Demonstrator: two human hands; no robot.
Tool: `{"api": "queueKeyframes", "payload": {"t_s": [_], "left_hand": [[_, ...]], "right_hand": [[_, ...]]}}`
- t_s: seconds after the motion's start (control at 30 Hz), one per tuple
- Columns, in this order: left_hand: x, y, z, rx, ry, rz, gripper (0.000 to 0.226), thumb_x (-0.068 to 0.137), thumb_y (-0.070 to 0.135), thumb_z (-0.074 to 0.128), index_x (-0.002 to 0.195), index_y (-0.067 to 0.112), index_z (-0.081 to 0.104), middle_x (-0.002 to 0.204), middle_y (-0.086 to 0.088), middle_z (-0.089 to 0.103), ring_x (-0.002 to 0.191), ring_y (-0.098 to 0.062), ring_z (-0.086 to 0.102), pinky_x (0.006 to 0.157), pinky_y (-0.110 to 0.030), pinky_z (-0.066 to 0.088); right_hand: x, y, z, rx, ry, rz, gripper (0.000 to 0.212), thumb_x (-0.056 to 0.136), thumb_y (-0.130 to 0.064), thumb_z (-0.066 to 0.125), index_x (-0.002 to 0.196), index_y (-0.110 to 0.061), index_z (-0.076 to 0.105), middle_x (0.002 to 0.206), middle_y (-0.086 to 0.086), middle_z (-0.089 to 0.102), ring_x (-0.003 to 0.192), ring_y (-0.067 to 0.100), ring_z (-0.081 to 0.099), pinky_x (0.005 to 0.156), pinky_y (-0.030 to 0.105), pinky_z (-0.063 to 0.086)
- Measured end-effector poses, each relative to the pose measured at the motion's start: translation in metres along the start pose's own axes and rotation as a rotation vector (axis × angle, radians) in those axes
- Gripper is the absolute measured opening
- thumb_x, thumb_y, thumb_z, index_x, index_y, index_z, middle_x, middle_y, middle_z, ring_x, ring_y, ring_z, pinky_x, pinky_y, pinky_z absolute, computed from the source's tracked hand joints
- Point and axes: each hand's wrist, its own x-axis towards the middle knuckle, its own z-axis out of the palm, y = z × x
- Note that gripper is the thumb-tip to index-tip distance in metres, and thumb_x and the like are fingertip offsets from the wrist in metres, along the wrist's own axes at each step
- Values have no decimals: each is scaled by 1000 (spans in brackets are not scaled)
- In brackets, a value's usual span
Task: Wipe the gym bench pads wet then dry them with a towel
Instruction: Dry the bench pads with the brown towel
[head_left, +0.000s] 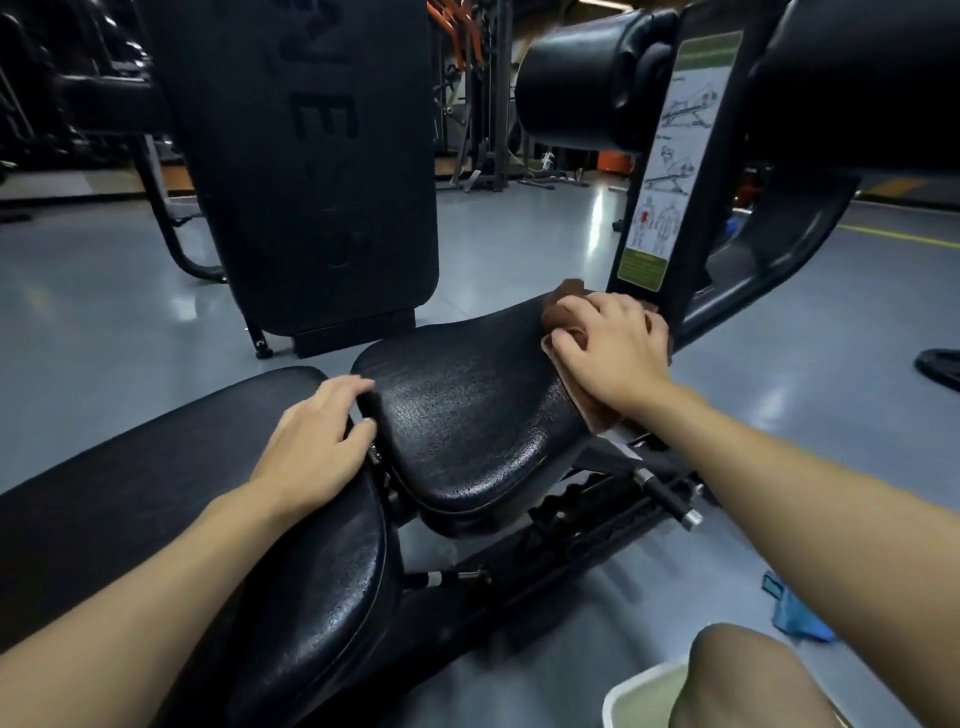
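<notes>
Grey gym floor under a black bench; both hands are on its pads.
Right hand (613, 353) presses a bunched brown cloth (569, 304) onto the far right edge of the glossy seat pad (467, 415), fingers (574, 312) spread and curled over it; left hand (317, 441) rests on the end of the back pad (291, 571), fingers close together, lightly bent over its edge; a blue cloth (797, 616) lies on the floor.

The seat pad (467, 415) is black pebble-grained vinyl with a wet-looking gloss. The long pad (156, 493) at eight o'clock of it looks duller. The brown towel (566, 312) at one o'clock is soft matt cloth. The grey floor (519, 244) shines smooth.
</notes>
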Motion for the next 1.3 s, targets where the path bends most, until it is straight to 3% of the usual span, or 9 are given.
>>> {"api": "queueKeyframes", "payload": {"t_s": [0.17, 0.33, 0.43, 0.5, 0.67, 0.8, 0.93, 1.07, 1.3], "left_hand": [[-2, 12, 1, 72, -155, 123, 60, 83, 70, 24, 139, 55, 34, 155, 21, 27, 144, -5, 23, 118, -57, 7], [0, 12, 3, 111, -139, 105, 58, 81, 71, 22, 136, 56, 33, 149, 18, 33, 140, -9, 30, 117, -55, 9], [7, 23, 1, 121, -144, 60, 51, 79, 67, 23, 127, 56, 37, 127, 15, 43, 126, -18, 44, 112, -56, 22], [12, 34, 1, 123, -157, -5, 47, 81, 68, 21, 124, 58, 36, 116, 11, 39, 121, -22, 44, 108, -58, 27], [5, 36, 14, 228, -106, -24, 55, 83, 75, 14, 136, 65, 22, 135, 5, 35, 131, -23, 32, 113, -60, 16], [6, 36, 15, 210, -98, -37, 49, 88, 70, 21, 137, 65, 24, 138, 5, 33, 134, -22, 30, 115, -60, 11], [7, 36, 18, 213, -89, -38, 47, 90, 69, 23, 137, 65, 23, 137, 5, 32, 134, -22, 27, 115, -61, 8], [8, 37, 18, 222, -83, -41, 49, 90, 68, 22, 138, 64, 22, 138, 5, 32, 134, -23, 27, 115, -60, 9], [6, 38, 17, 212, -82, -43, 46, 92, 66, 24, 138, 63, 24, 136, 7, 32, 133, -20, 26, 116, -57, 7]], "right_hand": [[-37, -39, 10, 84, 61, 122, 43, 91, -53, 40, 130, -42, 52, 152, -8, 40, 147, 19, 16, 119, 53, 3], [-144, -106, 17, 233, 206, 16, 42, 82, -51, 50, 122, -40, 61, 145, -7, 47, 146, 23, 24, 116, 58, 12], [-179, -131, 32, 202, 253, -29, 45, 82, -49, 57, 125, -38, 61, 146, 0, 46, 146, 31, 25, 115, 62, 15], [-174, -127, 37, 212, 295, -30, 45, 81, -50, 60, 124, -35, 63, 143, 4, 49, 144, 33, 30, 114, 61, 17], [-145, -97, 34, 277, 352, -18, 46, 81, -49, 57, 123, -31, 66, 137, 3, 55, 139, 29, 37, 110, 59, 24], [-107, -67, 30, 437, 337, 183, 54, 86, -51, 44, 133, -28, 58, 148, 2, 45, 146, 25, 25, 115, 57, 23], [-113, -82, 37, 616, 416, 324, 55, 86, -45, 45, 136, -26, 56, 154, 5, 37, 149, 28, 15, 119, 54, 19], [-148, -114, 50, 644, 482, 273, 50, 88, -38, 50, 136, -24, 55, 155, 9, 31, 149, 32, 14, 120, 48, 18], [-107, -65, 41, 652, 354, 257, 56, 88, -48, 46, 140, -26, 51, 156, 7, 27, 148, 30, 10, 120, 47, 16]]}}
